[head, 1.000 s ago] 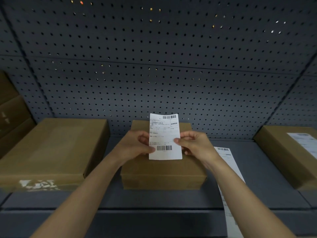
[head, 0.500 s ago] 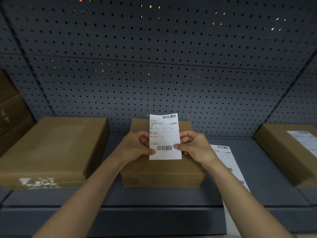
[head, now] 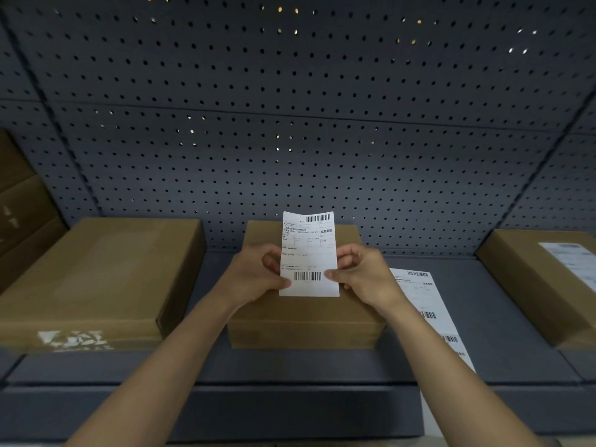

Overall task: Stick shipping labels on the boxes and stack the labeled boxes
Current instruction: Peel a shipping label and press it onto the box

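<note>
A white shipping label [head: 309, 253] with two barcodes stands upright in front of me, above a small brown cardboard box [head: 303, 317] on the grey shelf. My left hand [head: 254, 275] pinches the label's lower left edge, thumb on the front. My right hand [head: 361, 275] pinches its lower right edge the same way. The box top under the label is bare. A strip of more labels [head: 422, 304] lies flat on the shelf to the right of the box, partly hidden by my right forearm.
A large flat cardboard box [head: 96, 279] lies at the left, with stacked boxes [head: 19, 214] beyond it. A box bearing a white label [head: 548, 285] sits at the right. A dark perforated panel [head: 290, 124] forms the back wall. The grey shelf [head: 290, 366] has a front edge below.
Both hands and the label have stayed almost in place over the small box; the view has shifted slightly, showing more of the label strip at the right.
</note>
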`<state>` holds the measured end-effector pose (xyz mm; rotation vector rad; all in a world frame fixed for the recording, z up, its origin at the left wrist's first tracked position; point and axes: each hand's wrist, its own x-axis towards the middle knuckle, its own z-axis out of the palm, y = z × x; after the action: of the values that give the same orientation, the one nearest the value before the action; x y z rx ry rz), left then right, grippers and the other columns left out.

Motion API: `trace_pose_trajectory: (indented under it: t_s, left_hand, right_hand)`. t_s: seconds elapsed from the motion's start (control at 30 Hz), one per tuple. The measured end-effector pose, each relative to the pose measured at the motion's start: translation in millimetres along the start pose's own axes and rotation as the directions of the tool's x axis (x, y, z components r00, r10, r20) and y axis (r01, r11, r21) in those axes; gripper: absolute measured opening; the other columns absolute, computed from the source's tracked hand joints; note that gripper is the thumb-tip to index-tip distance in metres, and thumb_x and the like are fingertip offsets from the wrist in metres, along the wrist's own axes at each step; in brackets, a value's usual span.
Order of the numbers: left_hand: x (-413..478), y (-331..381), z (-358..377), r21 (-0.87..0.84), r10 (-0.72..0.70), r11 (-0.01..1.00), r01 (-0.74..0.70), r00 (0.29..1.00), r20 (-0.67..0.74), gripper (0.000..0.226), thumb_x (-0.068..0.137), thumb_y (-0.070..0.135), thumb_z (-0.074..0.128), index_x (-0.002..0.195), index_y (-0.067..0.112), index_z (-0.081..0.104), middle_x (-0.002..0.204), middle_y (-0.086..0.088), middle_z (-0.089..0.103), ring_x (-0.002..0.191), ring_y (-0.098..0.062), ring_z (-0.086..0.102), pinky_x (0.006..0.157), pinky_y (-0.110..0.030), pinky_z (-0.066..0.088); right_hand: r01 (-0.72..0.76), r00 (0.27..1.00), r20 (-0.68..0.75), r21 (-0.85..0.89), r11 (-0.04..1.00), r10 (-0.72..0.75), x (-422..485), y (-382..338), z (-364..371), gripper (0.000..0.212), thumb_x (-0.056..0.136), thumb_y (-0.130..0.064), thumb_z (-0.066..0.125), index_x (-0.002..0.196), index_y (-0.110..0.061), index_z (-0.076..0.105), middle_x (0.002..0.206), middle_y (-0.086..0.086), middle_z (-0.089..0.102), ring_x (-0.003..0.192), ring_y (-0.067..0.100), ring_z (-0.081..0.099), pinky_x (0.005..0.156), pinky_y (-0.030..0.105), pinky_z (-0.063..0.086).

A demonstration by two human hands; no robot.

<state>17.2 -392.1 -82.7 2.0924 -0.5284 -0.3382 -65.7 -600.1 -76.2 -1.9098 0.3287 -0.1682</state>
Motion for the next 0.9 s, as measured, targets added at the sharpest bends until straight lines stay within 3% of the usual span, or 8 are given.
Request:
trace_pose_trajectory:
  t_s: [0.17,0.6,0.73,0.83,0.9]
  left_hand:
    - [-2,2,1,0.017,0.013,1.000,-0.013,1.000,0.000,0.039,0.070,0.014,0.086,0.101,0.029,0.069,0.090,0.007,0.073,0.082,-0.002,0.068,0.080,-0.026,0.055]
    - [-8,13,6,0.183,0.010,0.983,-0.007,1.000,-0.012,0.044,0.069,0.019,0.088,0.106,0.027,0.065,0.089,0.017,0.066,0.080,0.005,0.061,0.061,-0.006,0.041]
    - [-8,11,6,0.243,0.012,0.970,-0.006,1.000,-0.024,0.049,0.069,0.024,0.087,0.112,0.027,0.065,0.092,0.019,0.061,0.087,0.003,0.058,0.064,-0.007,0.038]
    - [-6,6,6,0.317,-0.002,0.948,0.018,0.999,-0.050,0.059,0.065,0.041,0.086,0.120,0.036,0.062,0.106,0.013,0.062,0.111,-0.015,0.053,0.089,-0.028,0.048]
    - [-7,5,6,0.368,-0.013,0.929,0.033,0.998,-0.056,0.065,0.066,0.049,0.083,0.125,0.041,0.058,0.116,0.008,0.062,0.120,-0.024,0.047,0.100,-0.043,0.043]
  right_hand:
    - [0.003,1.000,-0.012,-0.021,1.000,-0.003,0,3,1,0.025,0.079,-0.001,0.078,0.098,-0.009,0.065,0.086,0.010,0.072,0.065,0.012,0.061,0.054,0.021,0.046]
    - [0.040,0.997,-0.054,-0.169,0.985,-0.049,2,8,3,0.027,0.076,-0.010,0.083,0.092,-0.022,0.065,0.081,0.001,0.071,0.070,0.012,0.067,0.061,0.024,0.049]
    - [0.060,0.993,-0.081,-0.242,0.968,-0.082,1,10,4,0.026,0.076,-0.015,0.083,0.092,-0.025,0.065,0.081,-0.001,0.070,0.071,0.012,0.066,0.063,0.026,0.051]
    - [0.086,0.988,-0.096,-0.330,0.940,-0.124,-1,10,6,0.027,0.078,-0.018,0.081,0.099,-0.026,0.068,0.082,-0.004,0.068,0.076,0.010,0.066,0.062,0.019,0.048]
    - [0.104,0.984,-0.091,-0.396,0.912,-0.152,-1,10,5,0.032,0.078,-0.020,0.081,0.106,-0.026,0.068,0.081,-0.004,0.067,0.076,0.008,0.063,0.059,0.015,0.043]
